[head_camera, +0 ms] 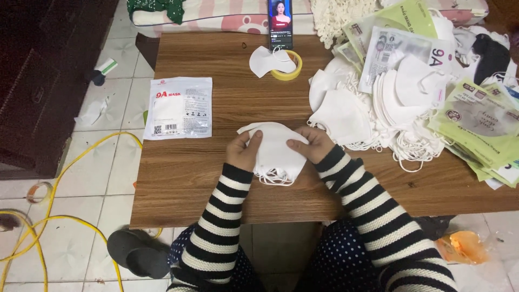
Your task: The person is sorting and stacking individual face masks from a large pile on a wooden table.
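A tiled floor (102, 178) runs down the left of the frame, crossed by a yellow cable (70, 167), and a low wooden table (227, 178) fills the middle. Across the table's upper right sprawls a heap of loose white masks (373, 108), mixed with green and white pouches (476, 124); that heap looks largely unsorted. At centre, near the front edge, lies a small stack of masks (278, 154), ear loops trailing toward the person. The left hand (244, 150) grips the stack's left edge, fingers curled over it; the right hand (314, 144) presses down on its right side, so both hands clasp it. One sealed white pouch (178, 107) lies flat at the table's left, seemingly a finished pack, so most of the work appears left. At upper centre a phone (280, 22) stands propped, with a tape roll (289, 66) and one mask (265, 60) before it. Nothing lies between the stack and the sealed pouch. A dark slipper (138, 251) sits at lower left.
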